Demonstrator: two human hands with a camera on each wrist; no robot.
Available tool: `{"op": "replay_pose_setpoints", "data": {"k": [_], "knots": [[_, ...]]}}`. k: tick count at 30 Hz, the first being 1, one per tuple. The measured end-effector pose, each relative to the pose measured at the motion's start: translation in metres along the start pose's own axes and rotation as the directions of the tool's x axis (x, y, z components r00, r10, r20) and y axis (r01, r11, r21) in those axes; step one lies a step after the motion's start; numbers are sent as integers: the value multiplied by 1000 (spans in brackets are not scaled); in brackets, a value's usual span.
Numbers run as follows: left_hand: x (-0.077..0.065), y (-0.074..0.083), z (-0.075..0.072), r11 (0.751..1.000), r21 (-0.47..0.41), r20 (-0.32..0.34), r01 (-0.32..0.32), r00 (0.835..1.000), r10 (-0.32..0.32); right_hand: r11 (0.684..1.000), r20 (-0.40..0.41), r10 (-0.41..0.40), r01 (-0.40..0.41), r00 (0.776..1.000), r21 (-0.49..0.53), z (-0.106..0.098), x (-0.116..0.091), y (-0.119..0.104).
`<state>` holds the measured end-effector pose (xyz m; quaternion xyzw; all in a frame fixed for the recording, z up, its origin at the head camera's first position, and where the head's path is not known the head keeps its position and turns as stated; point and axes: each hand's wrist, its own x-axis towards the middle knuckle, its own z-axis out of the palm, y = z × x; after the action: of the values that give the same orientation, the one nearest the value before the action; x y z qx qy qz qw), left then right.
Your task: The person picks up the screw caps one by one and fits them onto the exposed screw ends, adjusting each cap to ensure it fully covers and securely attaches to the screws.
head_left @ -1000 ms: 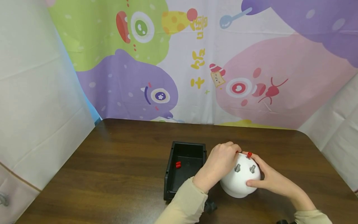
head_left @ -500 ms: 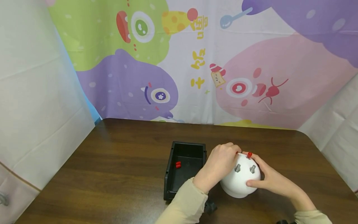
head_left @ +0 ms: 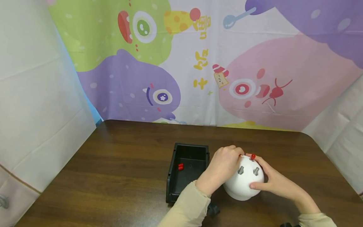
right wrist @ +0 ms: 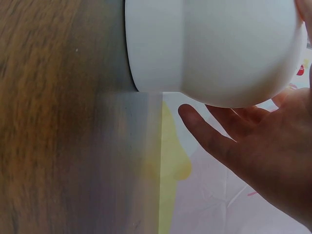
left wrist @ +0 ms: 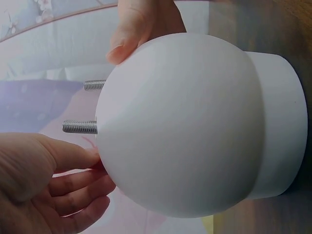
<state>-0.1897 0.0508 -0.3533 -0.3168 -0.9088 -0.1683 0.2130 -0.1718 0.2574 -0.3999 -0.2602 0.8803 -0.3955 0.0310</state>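
A white ball-shaped piece on a round foot (head_left: 244,186) stands on the table, with metal threaded studs (left wrist: 80,126) sticking out of its top. One stud at the far side carries a small red cap (head_left: 253,156); two nearer studs (head_left: 240,170) are bare. My left hand (head_left: 222,165) reaches over the left side, thumb and forefinger pinching a small red cap (left wrist: 102,165) close against the ball, mostly hidden by the fingers. Gripping the ball from the right, my right hand (head_left: 273,180) has its thumb on the near face and its fingers around the far side.
Left of the ball sits a black open bin (head_left: 169,181), where a few small red caps (head_left: 180,166) lie. A small dark object (head_left: 212,209) shows beside my left sleeve. A cartoon-print cloth (head_left: 198,104) hangs behind the brown table (head_left: 119,176).
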Motion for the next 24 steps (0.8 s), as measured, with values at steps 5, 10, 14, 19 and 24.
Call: {"op": "replay_pose_setpoints", "data": {"k": [5,10,14,19,24], "knots": [[-1,-1,0,1000,-29,-7,12,1000,-12,1000,-1,11,-11,1000,-4,0,0,0],[-2,-1,0,998,-52,-1,44,999,-44,1000,3,6,-6,1000,7,0,0,1],[-3,-2,1,997,-54,5,55,998,-55,1000,5,1,-1,1000,10,0,0,2],[-3,-3,1,997,-48,2,52,999,-52,1000,4,-2,2,1000,9,0,1,2],[-2,-3,2,997,-59,6,52,999,-52,1000,3,7,-7,1000,-3,0,1,2]]}}
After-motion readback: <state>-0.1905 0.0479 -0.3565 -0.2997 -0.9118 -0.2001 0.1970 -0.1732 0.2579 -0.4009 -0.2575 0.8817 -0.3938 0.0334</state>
